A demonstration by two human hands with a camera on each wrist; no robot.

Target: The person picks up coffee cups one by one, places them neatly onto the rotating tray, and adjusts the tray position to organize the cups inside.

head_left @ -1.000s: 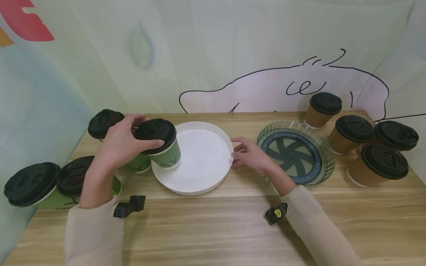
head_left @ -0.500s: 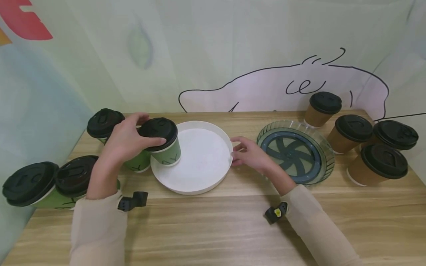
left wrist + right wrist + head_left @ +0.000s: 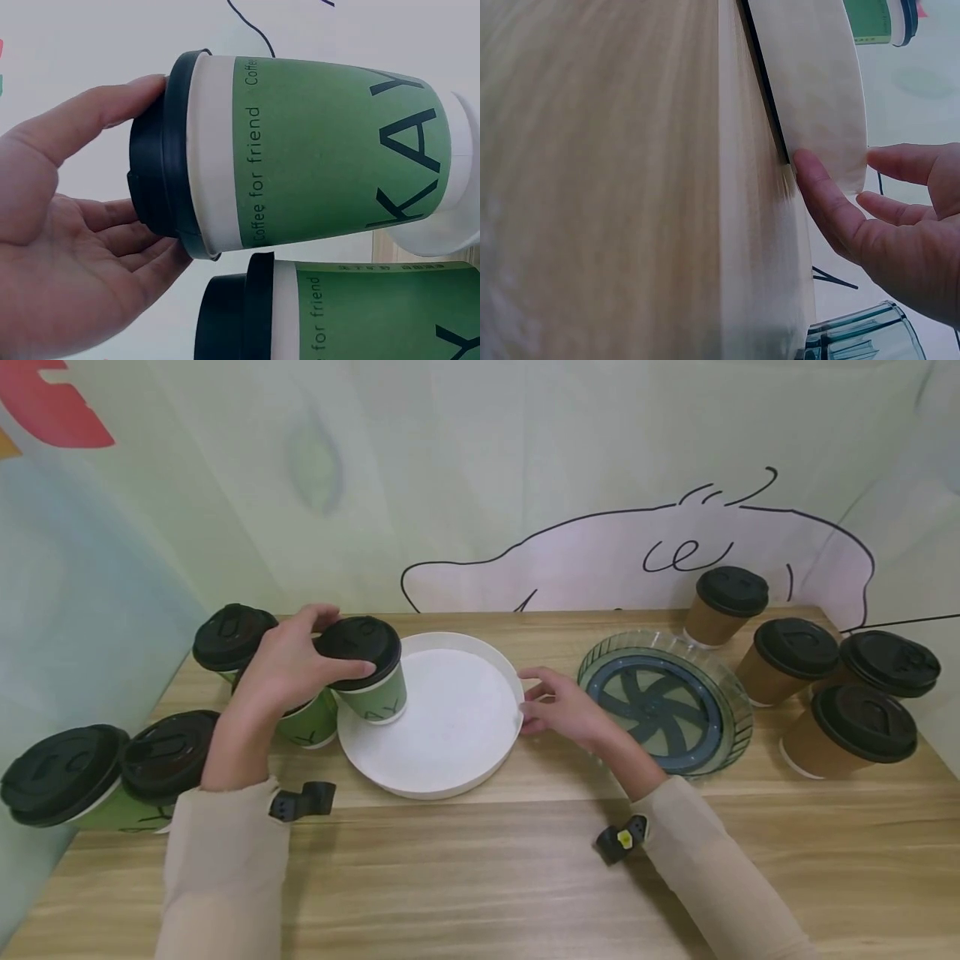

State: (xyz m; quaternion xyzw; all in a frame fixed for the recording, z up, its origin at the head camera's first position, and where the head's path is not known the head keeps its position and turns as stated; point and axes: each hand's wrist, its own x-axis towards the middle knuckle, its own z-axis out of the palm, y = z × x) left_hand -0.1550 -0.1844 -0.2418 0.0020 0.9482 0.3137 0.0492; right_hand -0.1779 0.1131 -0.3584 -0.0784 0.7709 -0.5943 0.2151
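My left hand [image 3: 288, 664] holds a green paper coffee cup [image 3: 375, 697] by its black lid, thumb on one side and fingers on the other. The cup is upright above the left part of a round white tray [image 3: 450, 727]; whether its base touches the tray I cannot tell. In the left wrist view the held cup [image 3: 330, 150] shows large dark letters, and a second green cup [image 3: 382, 315] is close beside it. At the tray's right edge, my right hand [image 3: 558, 706] grips the rim, its fingertips against the tray wall [image 3: 821, 97].
More green lidded cups [image 3: 232, 639] stand at the left, partly behind my left arm. A clear ribbed round dish [image 3: 738, 727] with a blue pattern sits right of the tray. Several brown lidded cups [image 3: 847, 731] stand at the right. A printed cloth [image 3: 465, 468] hangs behind the table.
My left hand and the green cup have shifted slightly rightward and away from me, over the tray. The right hand and the tray have stayed almost still.
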